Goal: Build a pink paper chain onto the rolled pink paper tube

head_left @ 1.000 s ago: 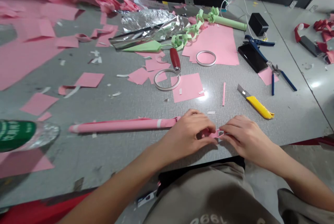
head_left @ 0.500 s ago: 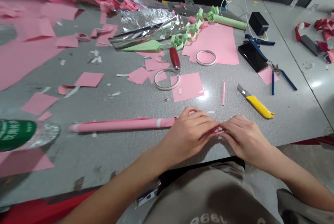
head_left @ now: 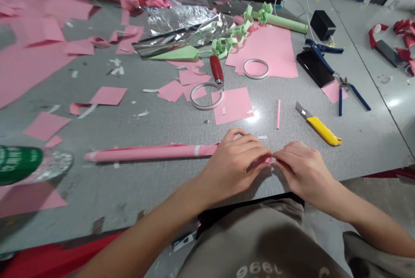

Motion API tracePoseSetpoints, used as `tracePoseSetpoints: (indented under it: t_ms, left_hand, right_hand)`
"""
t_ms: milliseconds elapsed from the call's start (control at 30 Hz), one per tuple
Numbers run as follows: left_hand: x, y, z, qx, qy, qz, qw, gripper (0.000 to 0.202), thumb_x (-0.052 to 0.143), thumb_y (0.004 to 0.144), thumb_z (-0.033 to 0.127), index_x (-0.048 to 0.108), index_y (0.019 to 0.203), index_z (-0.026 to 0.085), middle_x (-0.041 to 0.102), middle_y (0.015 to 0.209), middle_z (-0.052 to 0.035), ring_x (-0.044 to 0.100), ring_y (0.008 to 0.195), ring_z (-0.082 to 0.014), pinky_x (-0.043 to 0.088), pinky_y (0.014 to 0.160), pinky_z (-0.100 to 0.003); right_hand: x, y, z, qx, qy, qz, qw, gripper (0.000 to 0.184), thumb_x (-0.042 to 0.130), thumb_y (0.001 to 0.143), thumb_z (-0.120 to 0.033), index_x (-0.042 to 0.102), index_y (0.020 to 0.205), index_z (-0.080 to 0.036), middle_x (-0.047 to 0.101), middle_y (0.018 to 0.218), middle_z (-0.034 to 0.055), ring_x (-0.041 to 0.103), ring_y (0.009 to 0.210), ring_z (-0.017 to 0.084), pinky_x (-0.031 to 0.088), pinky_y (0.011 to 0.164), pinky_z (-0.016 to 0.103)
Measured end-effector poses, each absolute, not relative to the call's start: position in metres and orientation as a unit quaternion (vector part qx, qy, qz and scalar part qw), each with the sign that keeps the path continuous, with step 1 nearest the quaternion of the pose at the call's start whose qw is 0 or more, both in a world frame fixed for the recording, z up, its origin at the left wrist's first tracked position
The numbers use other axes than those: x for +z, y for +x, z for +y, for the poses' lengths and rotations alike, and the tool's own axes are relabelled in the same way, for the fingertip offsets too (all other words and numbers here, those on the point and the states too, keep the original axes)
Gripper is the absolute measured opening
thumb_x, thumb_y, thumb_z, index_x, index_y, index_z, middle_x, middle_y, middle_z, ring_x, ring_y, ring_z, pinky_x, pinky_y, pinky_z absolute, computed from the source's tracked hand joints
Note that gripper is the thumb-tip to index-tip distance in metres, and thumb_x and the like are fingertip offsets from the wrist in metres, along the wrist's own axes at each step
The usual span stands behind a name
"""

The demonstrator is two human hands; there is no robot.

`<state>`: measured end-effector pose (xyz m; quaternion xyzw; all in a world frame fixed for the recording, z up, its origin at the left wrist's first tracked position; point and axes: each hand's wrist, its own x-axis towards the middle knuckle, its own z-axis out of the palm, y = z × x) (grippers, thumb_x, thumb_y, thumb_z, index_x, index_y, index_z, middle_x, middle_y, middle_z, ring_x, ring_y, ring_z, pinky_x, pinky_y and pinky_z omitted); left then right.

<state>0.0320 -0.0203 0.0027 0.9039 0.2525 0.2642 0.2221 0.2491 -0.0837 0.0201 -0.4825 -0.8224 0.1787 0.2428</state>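
Observation:
My left hand [head_left: 238, 161] and my right hand [head_left: 301, 167] meet at the table's near edge, fingertips pinched together on a small piece of pink paper [head_left: 269, 161]. Most of that piece is hidden by my fingers. To the left lies a long rolled pink paper tube [head_left: 155, 152] bound with white bands; its right end disappears behind my left hand. Beyond my hands are a thin pink paper stick [head_left: 278, 114] and a yellow utility knife [head_left: 322, 130] with its blade out.
Two rolls of tape [head_left: 256, 69] and a red-handled tool [head_left: 216, 69] lie mid-table among pink paper scraps. Pliers [head_left: 355, 94], a phone [head_left: 314, 68] and a black box [head_left: 323, 25] sit at right. Foil [head_left: 181, 20] and curled green paper [head_left: 223, 47] lie behind; a green-labelled bottle [head_left: 19, 164] rests at left.
The view has shifted slightly. My hands stay pinched on the small pink paper, of which a little less shows between the fingertips now.

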Motion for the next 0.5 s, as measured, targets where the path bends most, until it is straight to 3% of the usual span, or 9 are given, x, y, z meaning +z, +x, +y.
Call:
tracePoseSetpoints:
  t_ms: [500]
  left_hand:
    - [0.0033,0.0311,-0.0206,0.27,0.905,0.255,0.21,0.016,0.058,0.112,0.03,0.07,0.108,0.021,0.083,0.094,-0.0009,0.074,0.092,-0.0212,0.039,0.096,-0.041]
  right_hand:
    - [0.0186,0.252,-0.0841,0.193,-0.494,-0.811,0.246,0.031,0.052,0.11,-0.018,0.078,0.094,-0.018,0.075,0.08,0.0068,0.064,0.076,0.021,0.049,0.072,0.034]
